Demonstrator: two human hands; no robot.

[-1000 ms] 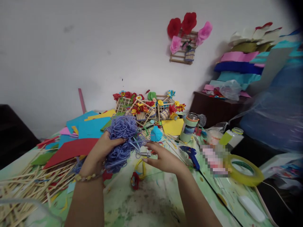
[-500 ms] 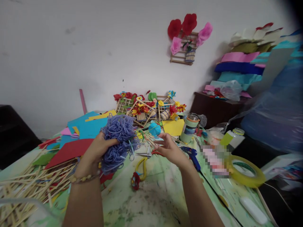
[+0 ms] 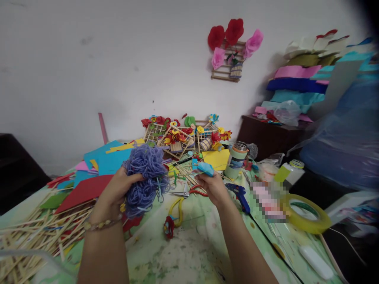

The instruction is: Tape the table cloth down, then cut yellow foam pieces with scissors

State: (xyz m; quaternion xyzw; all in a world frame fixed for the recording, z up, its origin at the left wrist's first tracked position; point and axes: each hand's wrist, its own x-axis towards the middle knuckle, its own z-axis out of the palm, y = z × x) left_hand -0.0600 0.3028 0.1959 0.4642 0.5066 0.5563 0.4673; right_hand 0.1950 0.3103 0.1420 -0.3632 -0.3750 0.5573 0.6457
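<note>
A large tangled bundle of purple-blue yarn point(image 3: 146, 177) is in my left hand point(image 3: 118, 187), with the thumb across its near side. My right hand point(image 3: 211, 188) has its fingers closed on a light blue paper flower point(image 3: 205, 169), whose thin stem points left. Between the hands lie scissors with red handles point(image 3: 197, 191) and a yellow-handled tool point(image 3: 177, 209). A small red flower piece point(image 3: 169, 227) rests at the lower end of the yellow handle.
Bamboo sticks point(image 3: 38, 240) and coloured paper point(image 3: 85, 191) cover the left side. Framed paper flowers point(image 3: 179, 138) stand at the wall. To the right are a green thermos point(image 3: 235, 159), a blue glue gun point(image 3: 242, 197) with a black cord, and yellow tape point(image 3: 321, 225).
My right hand has closed on the blue flower and raised it off the pile, slightly to the right. My left hand, still holding the yarn, has shifted slightly left.
</note>
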